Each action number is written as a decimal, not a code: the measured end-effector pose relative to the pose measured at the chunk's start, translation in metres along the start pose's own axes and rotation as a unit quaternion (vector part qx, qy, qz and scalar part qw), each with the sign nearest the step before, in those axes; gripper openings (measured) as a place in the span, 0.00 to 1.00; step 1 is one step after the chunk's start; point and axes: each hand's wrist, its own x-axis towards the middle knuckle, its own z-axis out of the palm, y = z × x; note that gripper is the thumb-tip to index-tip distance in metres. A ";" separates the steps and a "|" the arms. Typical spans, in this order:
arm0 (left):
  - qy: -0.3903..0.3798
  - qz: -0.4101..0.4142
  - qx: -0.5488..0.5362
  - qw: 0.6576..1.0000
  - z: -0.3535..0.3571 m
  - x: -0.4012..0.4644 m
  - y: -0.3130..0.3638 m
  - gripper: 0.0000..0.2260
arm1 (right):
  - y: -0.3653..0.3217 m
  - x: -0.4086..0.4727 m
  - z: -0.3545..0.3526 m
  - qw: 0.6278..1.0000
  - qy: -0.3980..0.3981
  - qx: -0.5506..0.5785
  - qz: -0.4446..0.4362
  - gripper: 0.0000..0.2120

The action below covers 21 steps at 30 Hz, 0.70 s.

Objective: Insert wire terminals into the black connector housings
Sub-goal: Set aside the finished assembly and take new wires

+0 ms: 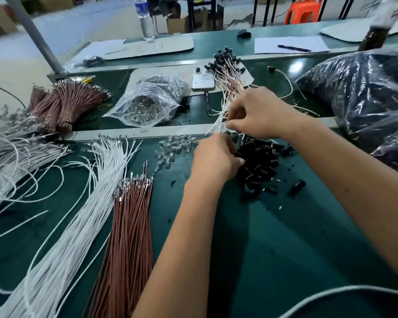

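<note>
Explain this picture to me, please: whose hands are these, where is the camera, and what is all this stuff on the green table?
No machine here: a person works with bare hands, and the single camera sits on their head, looking forward and down. The left hand reaches into a pile of black connector housings; its fingers are curled there, but what they grip is hidden. The right hand pinches thin white wires. On the green table lie long white wires and brown wires with metal tips, a heap of small clear parts, and a clear bag of small metal pieces. Farther back lie finished wires already in black housings, a phone and a water bottle.
</note>
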 end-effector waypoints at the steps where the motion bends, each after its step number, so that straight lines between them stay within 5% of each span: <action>1: -0.010 0.009 0.000 1.000 0.000 -0.002 0.001 0.10 | -0.002 -0.006 0.001 1.000 -0.001 0.001 -0.001 0.05; 7: 0.024 -0.041 -0.140 0.989 -0.018 -0.011 -0.020 0.07 | -0.028 -0.030 0.012 0.998 0.043 0.031 0.022 0.05; 14: 0.297 -0.097 -0.139 0.940 -0.085 -0.018 -0.083 0.07 | -0.137 -0.039 0.076 0.981 -0.150 0.113 0.052 0.14; 17: 0.335 -0.118 -0.146 0.923 -0.100 -0.026 -0.098 0.06 | -0.171 -0.036 0.100 0.981 -0.128 0.121 0.081 0.20; 21: 0.352 -0.120 -0.212 0.904 -0.109 -0.033 -0.101 0.06 | -0.180 -0.031 0.110 0.961 -0.140 0.195 0.133 0.15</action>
